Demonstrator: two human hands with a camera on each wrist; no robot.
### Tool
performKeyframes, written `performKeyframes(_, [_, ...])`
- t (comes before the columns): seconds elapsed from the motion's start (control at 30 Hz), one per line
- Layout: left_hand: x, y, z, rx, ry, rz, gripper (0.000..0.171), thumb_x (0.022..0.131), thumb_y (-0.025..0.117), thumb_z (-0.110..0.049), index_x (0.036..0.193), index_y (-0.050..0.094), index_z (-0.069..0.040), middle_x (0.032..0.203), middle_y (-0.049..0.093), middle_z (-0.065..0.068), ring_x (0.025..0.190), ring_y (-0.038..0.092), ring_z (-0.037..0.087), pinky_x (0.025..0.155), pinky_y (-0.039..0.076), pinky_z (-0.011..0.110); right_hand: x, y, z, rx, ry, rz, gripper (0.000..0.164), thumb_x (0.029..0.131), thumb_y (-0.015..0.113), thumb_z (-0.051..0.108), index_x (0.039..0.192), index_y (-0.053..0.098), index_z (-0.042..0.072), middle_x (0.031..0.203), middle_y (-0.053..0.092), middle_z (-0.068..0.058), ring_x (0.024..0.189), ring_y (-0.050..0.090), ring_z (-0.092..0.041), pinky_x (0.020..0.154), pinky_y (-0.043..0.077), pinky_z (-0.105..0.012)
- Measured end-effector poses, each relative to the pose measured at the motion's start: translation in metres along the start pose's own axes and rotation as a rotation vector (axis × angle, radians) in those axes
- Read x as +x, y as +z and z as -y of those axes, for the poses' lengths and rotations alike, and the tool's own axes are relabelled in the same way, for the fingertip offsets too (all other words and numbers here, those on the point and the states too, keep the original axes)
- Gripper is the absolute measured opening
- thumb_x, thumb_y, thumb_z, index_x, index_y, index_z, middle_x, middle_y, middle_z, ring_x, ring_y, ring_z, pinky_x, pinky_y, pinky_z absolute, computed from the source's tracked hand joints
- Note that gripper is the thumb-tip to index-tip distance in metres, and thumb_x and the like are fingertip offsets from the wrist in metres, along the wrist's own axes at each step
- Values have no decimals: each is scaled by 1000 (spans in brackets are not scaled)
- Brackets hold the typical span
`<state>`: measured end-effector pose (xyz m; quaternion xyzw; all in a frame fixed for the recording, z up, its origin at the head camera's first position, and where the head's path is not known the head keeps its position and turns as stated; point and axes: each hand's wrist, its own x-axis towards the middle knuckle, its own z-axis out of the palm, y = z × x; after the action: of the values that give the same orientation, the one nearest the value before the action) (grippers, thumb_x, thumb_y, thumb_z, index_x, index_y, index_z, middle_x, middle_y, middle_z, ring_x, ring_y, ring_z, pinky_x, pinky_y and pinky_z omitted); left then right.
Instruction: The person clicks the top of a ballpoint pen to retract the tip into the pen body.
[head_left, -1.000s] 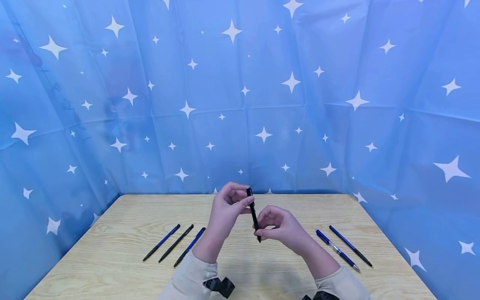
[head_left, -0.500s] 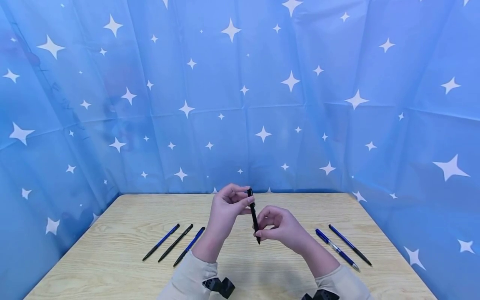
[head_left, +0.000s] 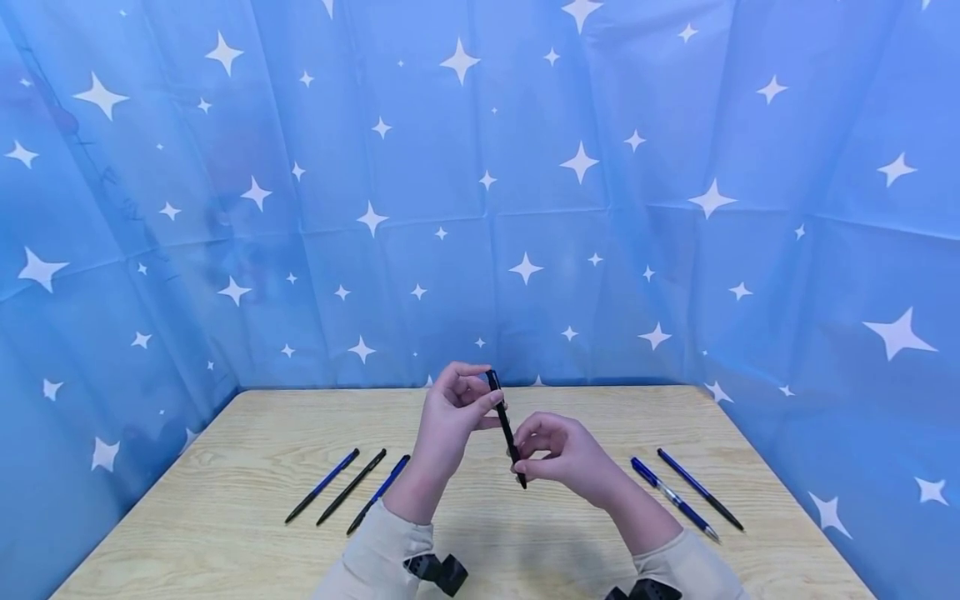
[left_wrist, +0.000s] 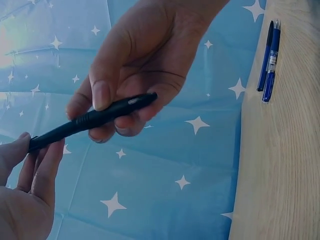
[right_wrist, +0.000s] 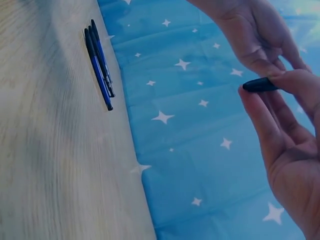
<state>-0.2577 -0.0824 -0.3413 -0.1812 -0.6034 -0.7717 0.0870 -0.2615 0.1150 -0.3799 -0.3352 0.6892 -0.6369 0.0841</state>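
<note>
A black pen (head_left: 505, 425) is held in the air over the middle of the table, slanted with its top to the upper left. My left hand (head_left: 450, 421) pinches the top part between thumb and fingers, index fingertip right at the end. Lower down, my right hand (head_left: 562, 458) pinches the pen near its tip. In the left wrist view the pen (left_wrist: 100, 116) spans both hands, the right thumb lying over its tip half. Only a short dark end of the pen (right_wrist: 259, 85) shows in the right wrist view; fingers hide the rest.
Left of the hands lie two blue-and-black pens (head_left: 322, 486) and a black pen (head_left: 351, 487), roughly parallel. On the right rest a blue pen with a clear section (head_left: 675, 500) and a blue-and-black pen (head_left: 701, 490). A starred blue curtain (head_left: 480, 183) surrounds the wooden table (head_left: 247, 433).
The pen has tilted a little more, its top shifting left and up, its tip slightly right. Left-hand fingers have risen slightly with it; the right hand stays nearly in place.
</note>
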Motion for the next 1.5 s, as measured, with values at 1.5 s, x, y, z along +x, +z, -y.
performKeyframes(1.5, [-30,-99,39,708,-289,431,15,97,62,-23,104,65,-10,84,63,10,73,64,32,61,54,40,-74,-98,-30,-255,325,61,42,86,71,3,126,61,-1,113,56,-15,82,66,-28,65,57,-42])
